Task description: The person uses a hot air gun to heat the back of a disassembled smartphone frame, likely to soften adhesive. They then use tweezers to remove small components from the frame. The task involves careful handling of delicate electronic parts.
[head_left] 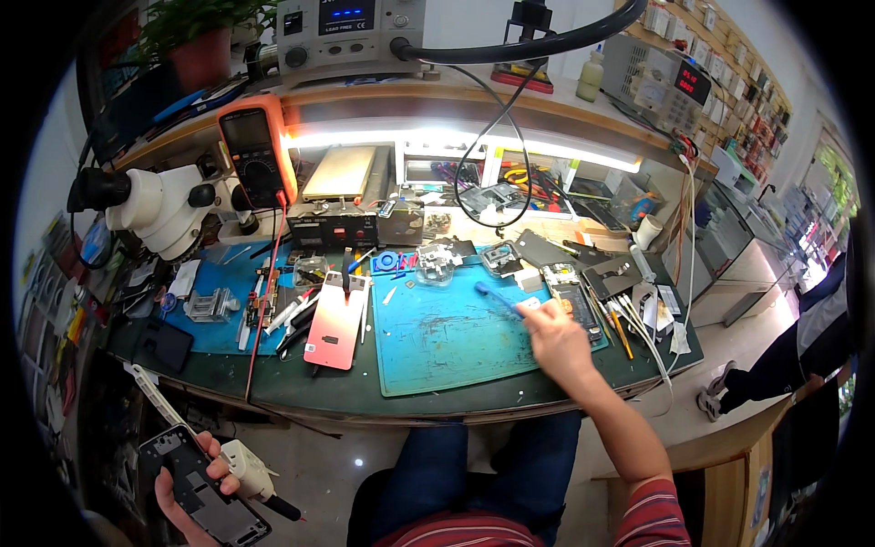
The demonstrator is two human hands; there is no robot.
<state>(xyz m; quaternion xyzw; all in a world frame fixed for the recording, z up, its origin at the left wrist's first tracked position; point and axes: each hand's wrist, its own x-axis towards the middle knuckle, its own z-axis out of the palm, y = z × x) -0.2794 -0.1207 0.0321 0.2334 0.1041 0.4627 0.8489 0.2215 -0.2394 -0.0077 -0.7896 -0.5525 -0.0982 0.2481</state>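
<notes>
Down at the lower left, beside the bench's front edge, my left hand (217, 463) grips a dark phone frame (202, 497), thumb on one side and fingers on the other. My right hand (558, 339) is closed around a slim blue brush (497, 297) that looks like a toothbrush. Its head points left over the blue work mat (437, 351). Whether the brush touches the mat, I cannot tell. Left of the mat lies a pink phone back (335, 330). An opened phone (576, 310) with bare inner parts lies just right of my right hand.
An orange multimeter (253, 150) and a white microscope (159, 211) stand at the back left. Clear cases (436, 263) and small parts line the mat's far edge. Tweezers and pens (620, 333) lie right. Another person's legs (775, 356) show beyond the bench.
</notes>
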